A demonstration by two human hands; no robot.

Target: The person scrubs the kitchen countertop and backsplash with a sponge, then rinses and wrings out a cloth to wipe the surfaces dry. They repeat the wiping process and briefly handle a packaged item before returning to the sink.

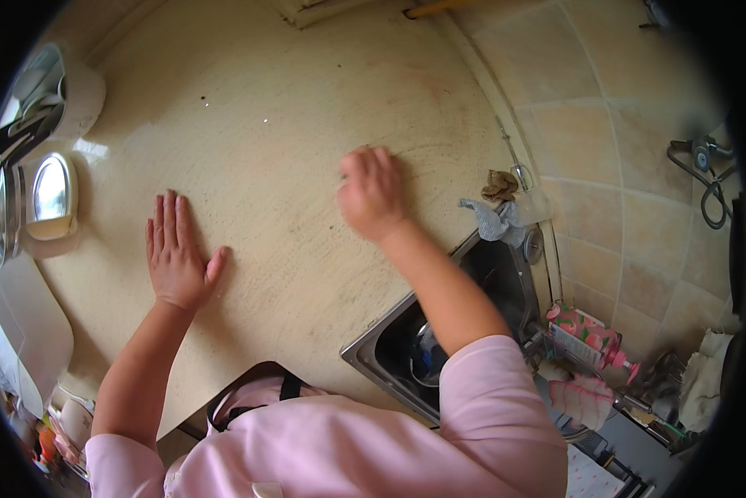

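Observation:
My left hand (176, 267) lies palm down on a cream-coloured countertop (273, 205), its fingers straight and the thumb spread away. It holds nothing that I can see. Farther right, my right hand (373, 193) is curled over the same countertop, slightly blurred. A small dark spot shows at its left edge, but the curled fingers hide whether anything is inside. Faint dark streaks and specks mark the surface around this hand. My right forearm reaches across the corner of a steel sink (404, 336).
A grey cloth (494, 221) and a brown crumpled cloth (500, 185) lie by the sink's back corner, near the tiled wall (572, 143). A pink pump bottle (587, 336) stands right of the sink. At left are a white container (77, 99) and a lidded clear box (52, 196).

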